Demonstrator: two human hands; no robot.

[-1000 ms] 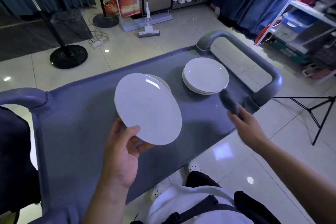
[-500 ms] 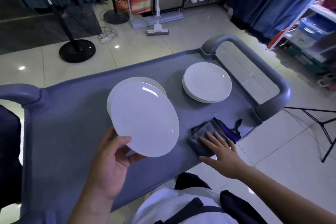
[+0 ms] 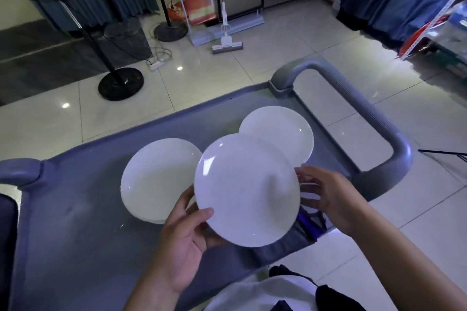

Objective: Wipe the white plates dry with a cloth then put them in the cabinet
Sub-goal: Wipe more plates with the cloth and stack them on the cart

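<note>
Head view, our only one: we hold a white plate [image 3: 246,190] tilted above the grey cart [image 3: 75,222], our left hand [image 3: 187,242] pinching its near-left rim, thumb on top and fingers beneath. Our right hand [image 3: 326,194] comes to the plate's right edge with fingers loosely spread; whether they actually touch the rim we cannot tell, since the plate hides their tips. The dark cloth [image 3: 312,225] lies on the cart just beneath that hand, not gripped. Two more lots of white plates rest on the cart: a left stack [image 3: 156,179] and a far stack [image 3: 280,129].

We judge the main risk is the plate slipping: one pinch near the rim bears the weight, and a wet surface could slide out and strike the stacks below. Another is shelving it unwiped, since the cloth lies idle. No cabinet is clearly in sight.
</note>
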